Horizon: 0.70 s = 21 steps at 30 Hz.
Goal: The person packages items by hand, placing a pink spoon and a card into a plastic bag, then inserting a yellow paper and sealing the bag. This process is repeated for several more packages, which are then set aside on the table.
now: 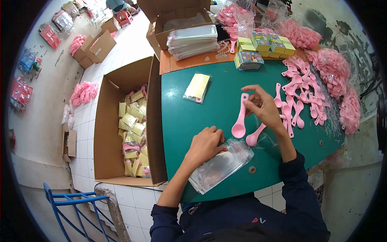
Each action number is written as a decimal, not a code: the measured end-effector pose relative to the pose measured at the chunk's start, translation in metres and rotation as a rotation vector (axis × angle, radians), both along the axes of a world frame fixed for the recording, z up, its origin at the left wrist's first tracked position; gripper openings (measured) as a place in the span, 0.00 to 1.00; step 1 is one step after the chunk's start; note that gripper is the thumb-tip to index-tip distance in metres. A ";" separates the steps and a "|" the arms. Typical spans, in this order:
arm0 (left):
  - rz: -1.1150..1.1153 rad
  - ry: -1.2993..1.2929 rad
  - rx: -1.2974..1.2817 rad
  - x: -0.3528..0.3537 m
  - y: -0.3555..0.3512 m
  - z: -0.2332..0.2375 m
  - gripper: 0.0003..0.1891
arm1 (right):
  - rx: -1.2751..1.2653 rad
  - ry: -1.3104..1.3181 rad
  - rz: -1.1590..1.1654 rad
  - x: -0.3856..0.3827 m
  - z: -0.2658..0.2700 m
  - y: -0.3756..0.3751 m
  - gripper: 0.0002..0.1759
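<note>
My right hand is closed in a pinch on the handle end of a pink measuring spoon, its bowl hanging down over the green table. Just below lies another pink spoon, partly beneath my wrist. My left hand rests at the top edge of a stack of clear plastic bags, fingers curled and thumb pressing on the upper bag; the fingertips' underside is hidden. A filled bag with a yellow card lies further back on the table.
Loose pink spoons spread on the right, with bagged spoons behind. Stacked card packs and more clear bags stand at the back. Left of the table, a large cardboard box holds many filled bags. A blue metal rack stands lower left.
</note>
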<state>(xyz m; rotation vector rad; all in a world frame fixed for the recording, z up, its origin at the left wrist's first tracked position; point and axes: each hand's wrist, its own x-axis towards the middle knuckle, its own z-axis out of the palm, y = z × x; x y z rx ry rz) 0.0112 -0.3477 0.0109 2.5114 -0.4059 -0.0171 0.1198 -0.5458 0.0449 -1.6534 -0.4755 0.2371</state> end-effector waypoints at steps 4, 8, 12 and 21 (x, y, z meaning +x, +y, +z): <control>-0.037 0.181 -0.103 0.009 0.004 -0.002 0.14 | -0.060 0.010 0.192 -0.004 -0.005 0.002 0.08; 0.039 0.058 -0.127 0.003 -0.004 -0.001 0.14 | -0.050 0.018 0.227 0.001 -0.009 -0.003 0.06; 0.004 0.190 -0.267 0.006 -0.003 -0.001 0.15 | 0.115 0.110 0.191 0.008 -0.006 -0.010 0.06; 0.021 0.248 -0.517 0.014 0.007 0.006 0.12 | -0.406 -0.168 0.433 0.015 -0.015 -0.019 0.09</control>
